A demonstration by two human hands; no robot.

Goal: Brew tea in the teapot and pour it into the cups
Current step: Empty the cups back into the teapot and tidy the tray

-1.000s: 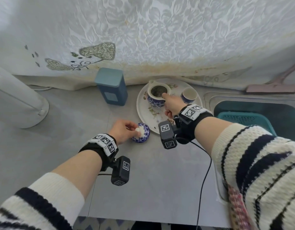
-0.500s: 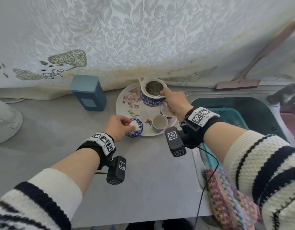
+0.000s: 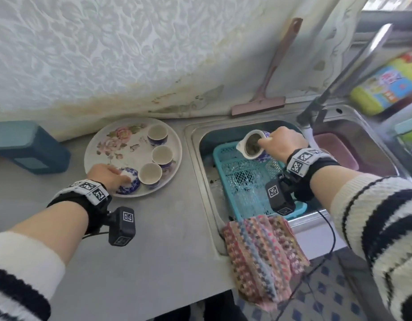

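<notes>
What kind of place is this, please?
Most likely a home kitchen: a steel sink with a tap above it, a teal drain basket inside it, and a grey worktop beside it.

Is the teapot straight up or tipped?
Tipped: the right hand holds the teapot tilted over the blue basket, its open top facing sideways.

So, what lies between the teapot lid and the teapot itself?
In the head view, between lid and teapot: one teacup on the floral plate, then bare counter, the steel sink rim and the turquoise basket's left edge.
</notes>
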